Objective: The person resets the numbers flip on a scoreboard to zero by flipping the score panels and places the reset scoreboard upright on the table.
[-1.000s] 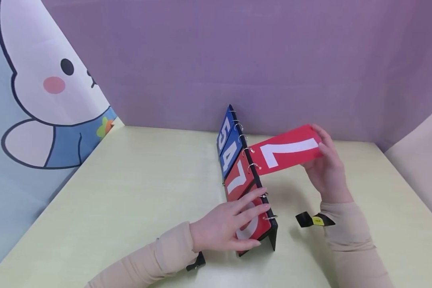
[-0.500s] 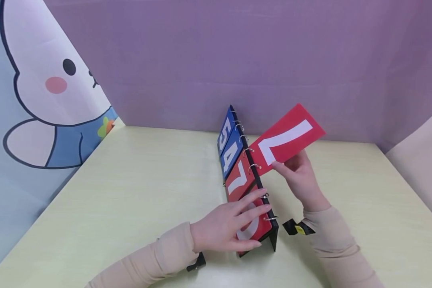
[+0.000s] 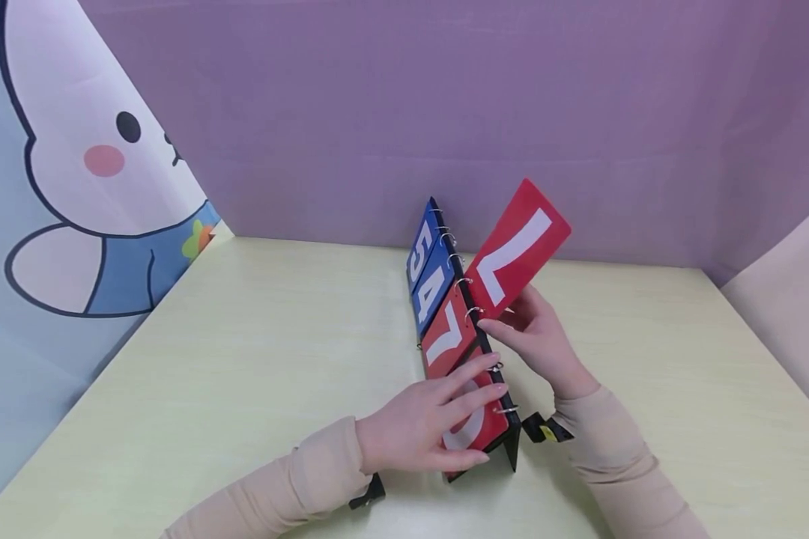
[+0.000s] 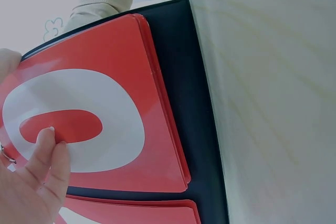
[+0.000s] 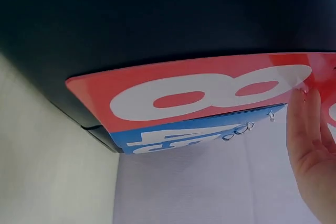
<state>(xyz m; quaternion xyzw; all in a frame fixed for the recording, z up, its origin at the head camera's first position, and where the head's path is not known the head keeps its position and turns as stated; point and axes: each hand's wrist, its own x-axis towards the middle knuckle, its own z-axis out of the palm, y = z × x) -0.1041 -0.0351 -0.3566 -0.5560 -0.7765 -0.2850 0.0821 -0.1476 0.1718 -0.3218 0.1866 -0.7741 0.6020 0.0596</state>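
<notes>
A black tent-shaped flip scoreboard (image 3: 512, 442) stands on the table, with ring-bound number cards along its top edge. Its left face carries a blue 5 (image 3: 419, 247), a blue 4 (image 3: 430, 290), a red 7 card (image 3: 445, 340) and a red 0 card (image 4: 121, 51). My left hand (image 3: 431, 419) rests spread on the 0 card, fingers straight. On the right side, another red 7 card (image 3: 522, 224) sticks up from its rings. My right hand (image 3: 539, 340) is at that card's base, fingers partly behind it. In the right wrist view, straight fingertips touch a red 8 card (image 5: 168, 90).
Pale table (image 3: 297, 329) surrounds the scoreboard. A purple cloth backdrop (image 3: 377, 112) rises behind it, and a cartoon-printed cloth (image 3: 40, 277) hangs at the left. Black straps (image 3: 367, 490) are on both wrists.
The raised red 7 card has swung upward and left, steeper than before. My right hand has slid from its outer end down to the rings. The left hand stays put.
</notes>
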